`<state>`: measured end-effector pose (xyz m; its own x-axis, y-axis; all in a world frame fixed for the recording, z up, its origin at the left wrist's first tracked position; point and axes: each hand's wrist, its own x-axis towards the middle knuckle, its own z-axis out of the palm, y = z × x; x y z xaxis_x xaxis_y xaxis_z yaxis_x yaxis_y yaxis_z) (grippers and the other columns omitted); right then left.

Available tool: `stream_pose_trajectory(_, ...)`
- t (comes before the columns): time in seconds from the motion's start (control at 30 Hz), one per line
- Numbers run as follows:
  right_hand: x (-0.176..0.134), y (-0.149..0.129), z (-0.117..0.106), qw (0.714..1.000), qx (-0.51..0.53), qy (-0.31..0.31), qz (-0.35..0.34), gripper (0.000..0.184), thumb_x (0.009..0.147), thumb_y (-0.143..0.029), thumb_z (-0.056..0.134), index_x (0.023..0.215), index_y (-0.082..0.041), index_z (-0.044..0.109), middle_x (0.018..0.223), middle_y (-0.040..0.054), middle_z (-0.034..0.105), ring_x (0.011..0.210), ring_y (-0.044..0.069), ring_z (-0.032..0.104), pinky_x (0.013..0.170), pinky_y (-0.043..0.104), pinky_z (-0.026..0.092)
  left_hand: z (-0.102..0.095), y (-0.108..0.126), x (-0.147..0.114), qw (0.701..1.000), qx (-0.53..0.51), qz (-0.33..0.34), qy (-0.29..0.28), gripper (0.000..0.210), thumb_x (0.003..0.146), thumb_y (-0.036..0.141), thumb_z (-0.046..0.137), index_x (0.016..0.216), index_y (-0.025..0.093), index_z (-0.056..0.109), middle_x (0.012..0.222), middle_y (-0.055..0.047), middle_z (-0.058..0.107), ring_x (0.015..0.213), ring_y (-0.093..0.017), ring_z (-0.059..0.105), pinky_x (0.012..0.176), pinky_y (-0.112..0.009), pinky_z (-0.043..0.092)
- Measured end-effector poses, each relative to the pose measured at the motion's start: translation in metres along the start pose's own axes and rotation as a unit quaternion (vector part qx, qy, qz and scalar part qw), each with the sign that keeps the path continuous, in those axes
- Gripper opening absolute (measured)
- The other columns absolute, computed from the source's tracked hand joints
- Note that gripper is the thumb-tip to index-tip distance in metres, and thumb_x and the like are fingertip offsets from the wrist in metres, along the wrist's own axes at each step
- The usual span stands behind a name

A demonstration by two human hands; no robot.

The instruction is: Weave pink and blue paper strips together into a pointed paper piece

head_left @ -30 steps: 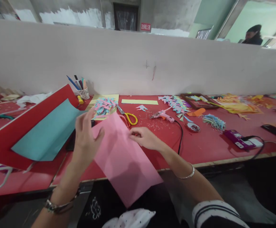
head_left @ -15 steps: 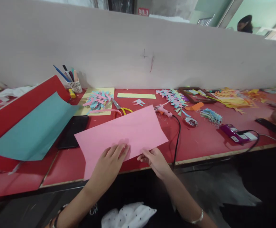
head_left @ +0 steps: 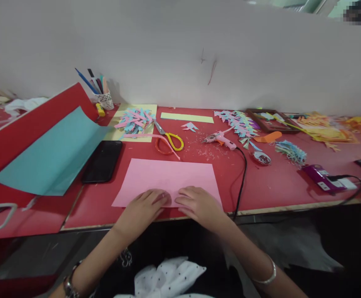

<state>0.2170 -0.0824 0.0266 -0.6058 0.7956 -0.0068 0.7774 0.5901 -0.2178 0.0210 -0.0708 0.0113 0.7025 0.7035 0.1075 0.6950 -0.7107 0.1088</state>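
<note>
A pink sheet of paper (head_left: pixel 171 174) lies on the red table in front of me, its long near edge close to the table's edge. My left hand (head_left: pixel 148 207) grips the near edge left of centre, fingers curled and pressed together. Close beside it my right hand (head_left: pixel 199 205) has the same edge, fingers bent over the paper; its thumb is hidden. Just beyond the sheet are scissors (head_left: pixel 169 140) with yellow and orange handles, a thin pink paper strip (head_left: pixel 172 152) across them, and a pink glue gun (head_left: pixel 222 139).
Left are a black phone (head_left: pixel 102 161), a blue-green sheet (head_left: pixel 54 155) on a tilted red board (head_left: pixel 81 97), and a pen cup (head_left: pixel 105 100). Cut strips (head_left: pixel 135 120) lie behind. The glue gun's black cord (head_left: pixel 242 178) runs over the table edge near a purple power socket (head_left: pixel 321 178).
The pink sheet has come down from a raised, tilted position to lie nearly flat and square to me. My right hand has moved onto its near edge, beside the left. My view has tilted down.
</note>
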Motion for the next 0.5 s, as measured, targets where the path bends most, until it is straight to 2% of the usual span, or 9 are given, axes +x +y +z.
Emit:
stream_pose_trajectory(0.2, 0.006, 0.013, -0.006, 0.998, -0.056, -0.011, -0.021, 0.019, 0.085, -0.018, 0.045, 0.077, -0.018, 0.062, 0.081, 0.0041, 0.062, 0.076, 0.014, 0.054, 0.068, 0.027, 0.035, -0.009, -0.014, -0.006, 0.999, -0.019, -0.019, -0.017, 0.025, 0.084, 0.017, 0.042, 0.101, 0.024, 0.059, 0.087, -0.002, 0.064, 0.081, -0.014, 0.059, 0.069, -0.025, 0.047)
stream_pose_trajectory(0.33, 0.013, 0.01, -0.004, 0.994, -0.11, -0.006, 0.005, 0.017, 0.084, -0.019, 0.048, 0.073, -0.016, 0.061, 0.076, 0.0041, 0.061, 0.072, 0.015, 0.053, 0.067, 0.029, 0.031, -0.008, -0.012, 0.0, 0.999, 0.016, -0.033, -0.007, 0.02, 0.084, 0.019, 0.043, 0.092, 0.021, 0.062, 0.081, -0.002, 0.065, 0.075, -0.015, 0.06, 0.064, -0.026, 0.045)
stream_pose_trajectory(0.5, 0.017, 0.013, 0.007, 0.994, -0.101, 0.035, 0.037, 0.023, 0.086, -0.026, 0.044, 0.075, -0.017, 0.061, 0.073, 0.0041, 0.059, 0.07, 0.015, 0.051, 0.07, 0.031, 0.025, -0.004, -0.016, 0.009, 0.999, 0.018, -0.048, 0.006, 0.021, 0.085, 0.022, 0.04, 0.085, 0.018, 0.061, 0.075, -0.002, 0.065, 0.07, -0.015, 0.06, 0.061, -0.026, 0.042)
